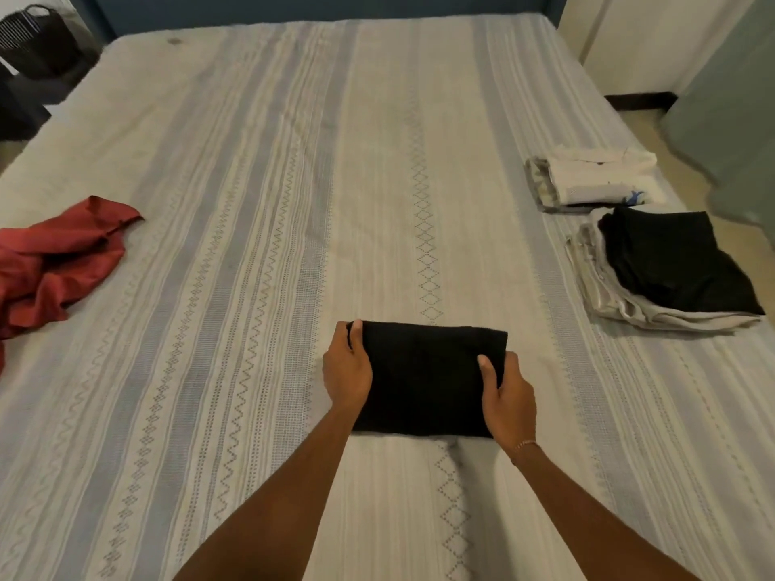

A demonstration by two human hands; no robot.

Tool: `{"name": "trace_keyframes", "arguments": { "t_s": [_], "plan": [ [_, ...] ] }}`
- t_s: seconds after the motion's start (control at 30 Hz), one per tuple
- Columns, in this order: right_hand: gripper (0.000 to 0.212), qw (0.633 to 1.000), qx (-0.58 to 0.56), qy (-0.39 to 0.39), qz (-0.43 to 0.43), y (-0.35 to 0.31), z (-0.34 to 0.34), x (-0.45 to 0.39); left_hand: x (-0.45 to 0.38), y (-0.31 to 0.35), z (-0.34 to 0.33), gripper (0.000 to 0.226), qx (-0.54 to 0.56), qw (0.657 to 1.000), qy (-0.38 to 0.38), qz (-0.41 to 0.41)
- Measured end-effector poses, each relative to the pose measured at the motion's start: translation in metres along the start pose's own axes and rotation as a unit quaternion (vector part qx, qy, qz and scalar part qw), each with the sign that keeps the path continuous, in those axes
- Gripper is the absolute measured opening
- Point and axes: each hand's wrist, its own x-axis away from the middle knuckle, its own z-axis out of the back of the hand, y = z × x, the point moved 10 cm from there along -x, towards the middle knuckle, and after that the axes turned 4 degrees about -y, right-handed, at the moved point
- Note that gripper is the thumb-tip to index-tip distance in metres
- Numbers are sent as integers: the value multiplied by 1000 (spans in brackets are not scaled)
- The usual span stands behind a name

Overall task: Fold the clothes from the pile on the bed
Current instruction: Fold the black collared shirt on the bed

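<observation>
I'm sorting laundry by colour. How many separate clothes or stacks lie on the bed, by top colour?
Black: 2, the folded cloth in both hands and the near stack
White: 1, the far stack
Red: 1, the unfolded garment
Total: 4

Dark blue wall [293, 6] behind; dark basket [42, 39], possibly wicker, far left.

Red garment [58, 262] cut off — left edge.

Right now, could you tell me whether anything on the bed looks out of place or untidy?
Only the red garment at the bed's left edge: it lies crumpled and unfolded, while the stacks on the right are folded and the black garment between both hands is a neat rectangle.
</observation>
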Motion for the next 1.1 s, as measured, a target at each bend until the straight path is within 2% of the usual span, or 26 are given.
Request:
{"name": "trace_keyframes", "arguments": {
  "t_s": [0.17, 0.27, 0.3, 0.33, 0.4, 0.47, 0.5, 0.53, 0.6, 0.7, 0.83, 1.0, 1.07, 1.1],
  "plan": [
    [49, 984, 173, 31, -40, 29, -17, -42, -33, -18, -23, 40, -188, 982, -6, 21],
    [47, 976, 198, 55, -77, 45, -22, -45, -34, -39, -32, 39, -282, 958, 5, 57],
    [41, 973, 208, 79, -65, 40, -20, -43, -32, -39, -33, 35, -310, 949, 23, 45],
    [35, 966, 236, 105, -34, 30, -18, -42, -29, -34, -34, 32, -340, 939, 46, 7],
    [41, 946, 298, 121, 50, 4, -28, -37, -20, -11, -49, 38, -387, 910, 62, -131],
    [50, 938, 317, 51, 134, -17, -57, -32, 0, 2, -79, 47, -389, 878, -25, -278],
    [53, 932, 327, 1, 154, -17, -73, -30, 7, -1, -91, 51, -389, 866, -78, -304],
    [55, 925, 343, -41, 157, -10, -85, -29, 8, -10, -100, 55, -396, 860, -122, -298],
    [60, 913, 375, -83, 138, 7, -95, -32, 5, -30, -99, 66, -413, 862, -154, -250],
    [71, 909, 394, -90, 99, 25, -98, -39, -2, -52, -91, 78, -415, 879, -146, -182],
    [81, 907, 413, -71, 36, 34, -95, -44, -5, -59, -89, 87, -411, 890, -134, -148],
    [82, 908, 407, -95, 31, 36, -99, -44, -8, -61, -91, 74, -416, 889, -133, -141],
    [81, 906, 410, -103, 29, 32, -98, -43, -7, -56, -84, 68, -421, 891, -109, -129],
    [81, 903, 415, -109, 27, 30, -98, -43, -6, -57, -77, 69, -417, 900, -86, -97]
  ]
}}
